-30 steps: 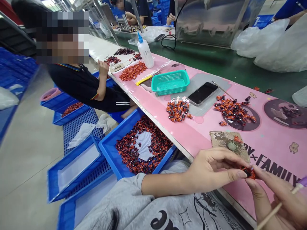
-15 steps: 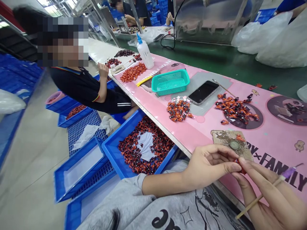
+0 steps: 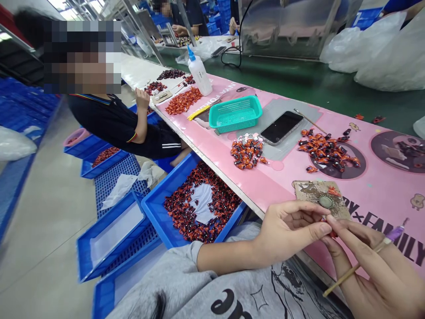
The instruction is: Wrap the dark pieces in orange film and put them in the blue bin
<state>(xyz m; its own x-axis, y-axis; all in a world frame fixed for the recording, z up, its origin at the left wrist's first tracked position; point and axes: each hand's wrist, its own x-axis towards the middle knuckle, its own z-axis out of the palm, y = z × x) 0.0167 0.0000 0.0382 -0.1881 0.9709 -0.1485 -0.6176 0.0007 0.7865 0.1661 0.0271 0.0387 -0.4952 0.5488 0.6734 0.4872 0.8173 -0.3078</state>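
Note:
My left hand (image 3: 292, 230) pinches a small red-orange piece (image 3: 333, 233), mostly hidden by the fingertips, over the table's near edge. Fingers of my right hand (image 3: 368, 257) close on the same piece from the other side. A thin wooden stick (image 3: 341, 281) with a purple-wrapped end is also held among my right hand's fingers. Just beyond the hands lies a stained square board (image 3: 305, 191) bearing a round greenish disc (image 3: 326, 202) and an orange piece (image 3: 334, 191). Farther back are two piles of orange-and-black pieces (image 3: 247, 153), (image 3: 328, 150).
A phone (image 3: 281, 127), green basket (image 3: 235, 114) and glue bottle (image 3: 200, 73) stand on the pink mat (image 3: 212, 141). A blue tray (image 3: 156, 212) of pieces juts out below the edge. At left sits a person (image 3: 109, 119); plastic bags (image 3: 388, 57) lie at back right.
The purple-tipped stick has shifted slightly left with my right hand's fingers. Both hands remain together at the small piece, which has moved slightly.

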